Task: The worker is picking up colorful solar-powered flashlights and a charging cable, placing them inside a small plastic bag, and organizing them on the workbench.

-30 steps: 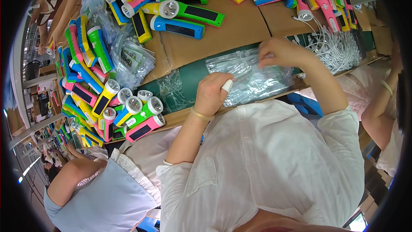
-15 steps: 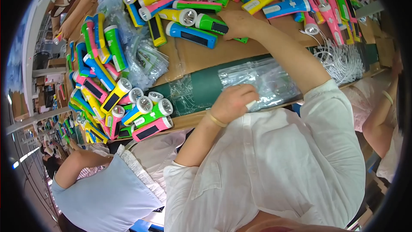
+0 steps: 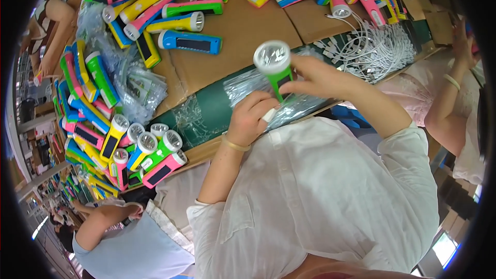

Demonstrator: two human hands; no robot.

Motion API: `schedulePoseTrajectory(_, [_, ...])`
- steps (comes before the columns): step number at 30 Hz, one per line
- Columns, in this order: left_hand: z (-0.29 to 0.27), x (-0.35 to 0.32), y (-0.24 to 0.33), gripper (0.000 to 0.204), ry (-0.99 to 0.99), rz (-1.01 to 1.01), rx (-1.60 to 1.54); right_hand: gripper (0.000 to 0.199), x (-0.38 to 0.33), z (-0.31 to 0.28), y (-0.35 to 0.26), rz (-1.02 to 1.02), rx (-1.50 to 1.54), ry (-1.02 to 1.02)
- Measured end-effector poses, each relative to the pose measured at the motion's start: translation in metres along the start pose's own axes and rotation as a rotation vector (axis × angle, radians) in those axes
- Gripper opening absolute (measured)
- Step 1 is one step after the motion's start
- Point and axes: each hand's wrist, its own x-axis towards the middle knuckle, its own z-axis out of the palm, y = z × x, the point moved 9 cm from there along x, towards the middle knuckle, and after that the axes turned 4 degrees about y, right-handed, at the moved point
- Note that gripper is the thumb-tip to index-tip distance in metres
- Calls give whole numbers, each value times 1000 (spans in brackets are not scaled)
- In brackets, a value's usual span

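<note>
My right hand (image 3: pixel 319 78) grips a green flashlight (image 3: pixel 276 72) with a white rim and a dark panel. It is held upright above the table, its clear lens facing up. My left hand (image 3: pixel 251 120) is curled close to the flashlight's lower end, over clear plastic bags (image 3: pixel 240 87). Something white (image 3: pixel 269 114) shows at its thumb; whether it is a wrap or a held item is unclear. A blue flashlight (image 3: pixel 190 42) lies alone on the cardboard (image 3: pixel 248 31), beyond my left hand.
Piled flashlights (image 3: pixel 129 150) in several colours stand at the left, with more along the far side. Crumpled clear bags (image 3: pixel 139 80) lie beside the left pile. White cables (image 3: pixel 382 51) are heaped at the right. Other people sit close on both sides.
My right hand has drawn the green flashlight from the far pile back toward me and turned it upright. My left hand stays curled over the bags. The view has shifted.
</note>
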Motion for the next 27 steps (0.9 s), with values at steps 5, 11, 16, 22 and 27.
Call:
schedulePoseTrajectory(5, [-17, -6, -1, 18, 78, -39, -2, 47, -20, -5, -7, -116, -590, -47])
schedulePoseTrajectory(11, [-2, 18, 17, 13, -37, 108, -32, 34, -29, 47, 2, -92, -1041, -183])
schedulePoseTrajectory(16, [-6, 20, 6, 17, -8, 50, 20, 23, -24, -21, 5, -171, -490, -35])
schedulePoseTrajectory(22, [-2, 13, 5, 18, -32, 55, 73, 18, -65, -182, 101, 384, -1232, 498])
schedulePoseTrajectory(27, [-5, 14, 1, 16, -25, 59, 78, 11, -99, -202, 114, 439, -903, 522])
